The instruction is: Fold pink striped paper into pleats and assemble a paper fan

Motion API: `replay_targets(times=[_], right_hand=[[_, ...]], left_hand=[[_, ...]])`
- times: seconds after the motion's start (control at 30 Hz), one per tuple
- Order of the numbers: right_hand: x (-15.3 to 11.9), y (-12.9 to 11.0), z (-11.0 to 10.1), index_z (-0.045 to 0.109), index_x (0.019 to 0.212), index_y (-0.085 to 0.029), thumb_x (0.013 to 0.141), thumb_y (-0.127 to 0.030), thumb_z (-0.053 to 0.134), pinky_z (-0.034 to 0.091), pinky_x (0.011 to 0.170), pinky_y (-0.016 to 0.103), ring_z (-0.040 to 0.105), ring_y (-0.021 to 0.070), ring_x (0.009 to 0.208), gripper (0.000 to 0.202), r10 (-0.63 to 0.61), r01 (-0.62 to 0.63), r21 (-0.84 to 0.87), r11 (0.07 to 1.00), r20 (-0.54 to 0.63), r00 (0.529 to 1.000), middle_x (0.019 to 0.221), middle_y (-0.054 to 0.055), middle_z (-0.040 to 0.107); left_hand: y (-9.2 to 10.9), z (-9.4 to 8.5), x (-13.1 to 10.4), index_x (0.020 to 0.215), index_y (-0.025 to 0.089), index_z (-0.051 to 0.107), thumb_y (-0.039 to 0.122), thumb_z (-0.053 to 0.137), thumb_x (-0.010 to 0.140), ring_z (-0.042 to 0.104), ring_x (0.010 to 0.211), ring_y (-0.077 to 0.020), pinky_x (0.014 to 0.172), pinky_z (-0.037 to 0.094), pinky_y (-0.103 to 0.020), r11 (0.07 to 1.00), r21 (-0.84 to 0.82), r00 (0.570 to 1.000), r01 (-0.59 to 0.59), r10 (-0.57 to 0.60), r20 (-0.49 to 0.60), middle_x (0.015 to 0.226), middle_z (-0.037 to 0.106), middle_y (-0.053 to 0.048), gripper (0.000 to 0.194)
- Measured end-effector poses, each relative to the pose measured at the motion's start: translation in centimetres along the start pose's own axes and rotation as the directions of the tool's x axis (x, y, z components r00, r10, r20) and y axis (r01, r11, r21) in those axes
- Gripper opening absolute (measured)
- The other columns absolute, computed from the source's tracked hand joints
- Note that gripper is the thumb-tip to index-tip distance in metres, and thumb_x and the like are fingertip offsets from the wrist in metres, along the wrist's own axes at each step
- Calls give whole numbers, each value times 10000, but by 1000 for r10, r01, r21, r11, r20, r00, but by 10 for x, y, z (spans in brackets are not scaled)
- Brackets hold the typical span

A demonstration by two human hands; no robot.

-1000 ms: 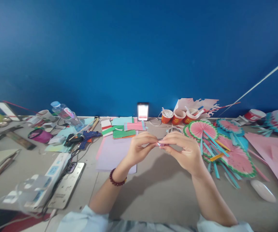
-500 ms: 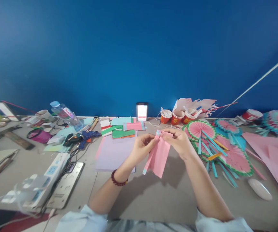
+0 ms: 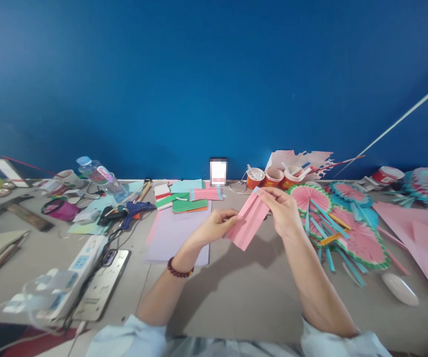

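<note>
A pleated piece of pink paper [image 3: 249, 221] with a light blue edge is held above the table between my two hands. My left hand [image 3: 218, 225] pinches its lower left side, thumb on top. At the upper right end, my right hand [image 3: 279, 207] grips the paper between thumb and fingers. Behind my hands, another folded pink paper [image 3: 206, 194] with blue ends lies on green paper strips [image 3: 189, 205]. Those rest at the far end of a stack of lilac paper [image 3: 176, 238]. The fingertips behind the pink paper are hidden.
Round paper fans [image 3: 362, 238] with blue strips lie on the right, near a white mouse [image 3: 400, 289]. Red paper cups [image 3: 255, 178] stand along the wall. On the left are a blue glue gun [image 3: 134, 213], a phone [image 3: 102, 285], a power strip [image 3: 76, 277] and a bottle [image 3: 102, 176].
The pink paper has tilted to the right and its lower end has risen. My left hand has slid down along its left side; my right hand has moved slightly right.
</note>
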State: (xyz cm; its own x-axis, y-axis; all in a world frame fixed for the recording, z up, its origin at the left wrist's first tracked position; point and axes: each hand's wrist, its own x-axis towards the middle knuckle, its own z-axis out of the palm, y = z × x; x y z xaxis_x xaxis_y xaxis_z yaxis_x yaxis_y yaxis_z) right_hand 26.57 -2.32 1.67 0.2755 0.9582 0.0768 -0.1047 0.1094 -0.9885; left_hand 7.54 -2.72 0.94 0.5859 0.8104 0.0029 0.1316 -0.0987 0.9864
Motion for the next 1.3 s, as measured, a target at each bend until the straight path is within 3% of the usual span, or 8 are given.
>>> replay_targets(times=[0.27,0.47,0.6,0.77,0.87,0.97,1.1,1.3], right_hand=[[6,2,-4,668,773,-179,590,-432,771,414,481,223,535,97,516,329,35,-35,6,999,-4,999,654,-17,648],[13,5,-8,652,777,-178,598,-420,764,407,478,198,525,81,524,321,77,-76,-16,997,53,996,654,-25,621],[18,6,-13,637,781,-170,563,-413,781,402,459,193,528,84,523,357,106,-106,6,994,46,993,650,-22,617],[21,8,-14,644,736,-162,547,-401,787,352,406,181,479,65,463,337,148,-149,11,989,59,987,572,-39,582],[21,9,-13,643,707,-164,532,-386,800,352,405,174,471,55,457,324,168,-173,52,984,79,983,557,-49,569],[21,10,-11,647,715,-165,536,-385,806,380,425,173,488,59,478,325,176,-183,57,981,109,978,571,-46,575],[15,10,-7,658,750,-167,582,-410,782,419,475,185,524,73,521,321,130,-126,-39,991,149,980,620,-28,611],[-7,9,12,661,778,-166,687,-399,718,490,632,246,610,127,666,256,6,54,-196,979,295,955,749,25,680]], left_hand=[[-10,-10,7,694,123,617,531,617,740,381,520,-70,462,283,-196,999,-2,995,50,-50,-82,579,463,24,410],[-18,-26,10,742,121,652,452,647,747,546,646,-117,594,432,-232,998,66,975,-9,23,-222,732,626,-45,331],[-22,-39,11,891,140,698,413,693,710,628,791,-173,707,504,-290,999,-37,980,-32,24,-196,898,692,-93,328],[-23,-44,12,906,154,720,363,734,673,644,900,-218,787,518,-331,995,-98,955,-31,1,-296,986,709,-113,313],[-22,-46,10,930,156,720,337,710,701,639,892,-203,765,514,-302,998,-62,962,-9,-8,-273,992,705,-107,292],[-19,-50,6,1041,171,687,290,665,747,623,781,-148,687,496,-251,1000,14,986,4,-1,-168,929,698,-80,318],[-11,-45,3,1078,184,668,247,627,777,607,773,-137,677,483,-237,987,148,996,-63,71,-47,927,689,-67,311],[0,-17,4,913,170,702,301,658,769,632,772,-152,696,511,-255,967,179,934,-182,227,-277,917,704,-71,199]])
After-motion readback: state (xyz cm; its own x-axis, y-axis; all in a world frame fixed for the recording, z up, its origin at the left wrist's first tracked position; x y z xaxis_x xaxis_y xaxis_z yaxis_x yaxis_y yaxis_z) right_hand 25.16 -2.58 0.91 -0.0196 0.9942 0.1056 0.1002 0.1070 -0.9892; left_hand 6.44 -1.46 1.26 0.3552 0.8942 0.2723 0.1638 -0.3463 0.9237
